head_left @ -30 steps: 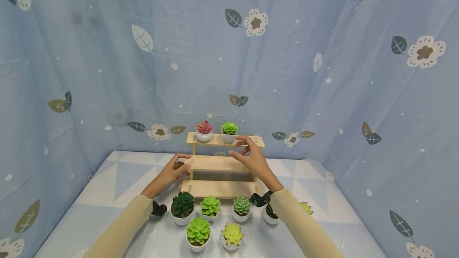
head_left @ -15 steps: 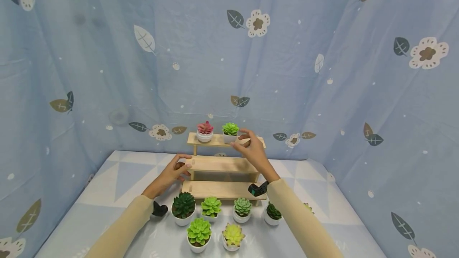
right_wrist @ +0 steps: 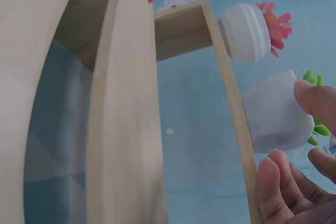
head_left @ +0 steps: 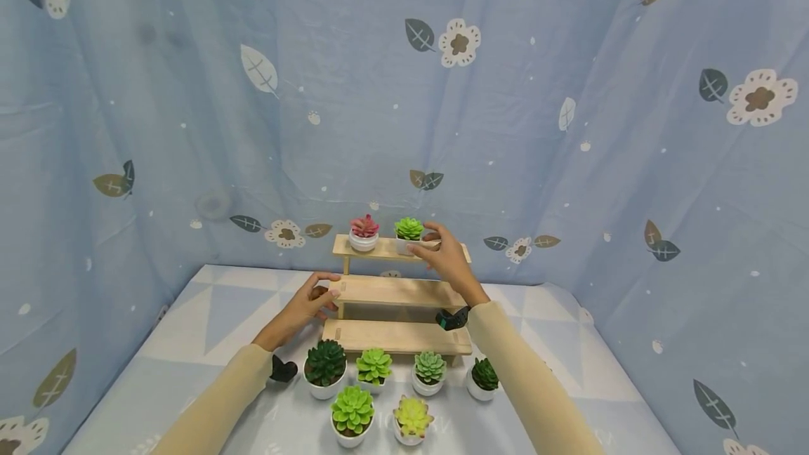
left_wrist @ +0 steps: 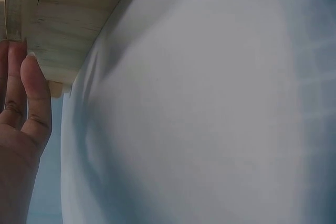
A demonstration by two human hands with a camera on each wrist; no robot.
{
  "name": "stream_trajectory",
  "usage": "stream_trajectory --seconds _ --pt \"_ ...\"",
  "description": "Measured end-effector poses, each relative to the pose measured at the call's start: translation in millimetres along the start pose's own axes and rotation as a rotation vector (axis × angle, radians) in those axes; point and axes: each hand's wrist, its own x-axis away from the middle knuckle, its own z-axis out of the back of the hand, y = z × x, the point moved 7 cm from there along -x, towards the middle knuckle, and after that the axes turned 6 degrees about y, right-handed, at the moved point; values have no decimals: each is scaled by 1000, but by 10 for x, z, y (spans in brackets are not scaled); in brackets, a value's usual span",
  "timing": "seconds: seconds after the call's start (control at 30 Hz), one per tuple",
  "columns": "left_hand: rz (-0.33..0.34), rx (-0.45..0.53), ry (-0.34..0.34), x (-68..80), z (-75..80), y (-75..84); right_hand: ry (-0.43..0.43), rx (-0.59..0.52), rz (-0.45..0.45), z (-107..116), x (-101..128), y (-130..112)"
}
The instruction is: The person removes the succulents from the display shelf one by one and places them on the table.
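Note:
On the top tier of a wooden three-step stand (head_left: 397,291), a bright green succulent in a white pot (head_left: 408,236) stands upright. My right hand (head_left: 445,256) holds this pot at its right side, thumb across the front and index finger curled by the right edge. In the right wrist view the thumb (right_wrist: 317,103) overlaps the pot's rim; the contact behind is hidden. My left hand (head_left: 307,302) grips the left end of the middle tier. Its fingers (left_wrist: 34,85) meet the wood in the left wrist view. A red succulent in a ribbed white pot (head_left: 364,233) stands left of the green one.
Before the stand, several potted succulents sit on the patterned cloth, among them a large dark green one (head_left: 325,368), a pale green one (head_left: 429,373) and a yellow-green one (head_left: 413,420). A blue curtain (head_left: 354,125) hangs behind. My right sleeve (head_left: 524,378) crosses the right side.
My right hand has come up and in to the green succulent's pot, its thumb now over the pot's front. The left hand stays at the stand. The head view has shifted slightly.

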Motion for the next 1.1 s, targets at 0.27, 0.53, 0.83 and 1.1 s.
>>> stream_trajectory --seconds 0.27,0.53,0.83,1.1 --pt "1 3 -1 -2 -6 9 -28 11 -10 -27 -101 15" --pt "0 2 -1 -6 -1 -8 -49 19 -27 -57 -140 68" --pt "4 -7 8 8 0 -6 -36 11 -19 -58 -134 95" --pt "5 -10 8 8 0 -13 -43 7 -40 -47 -117 96"
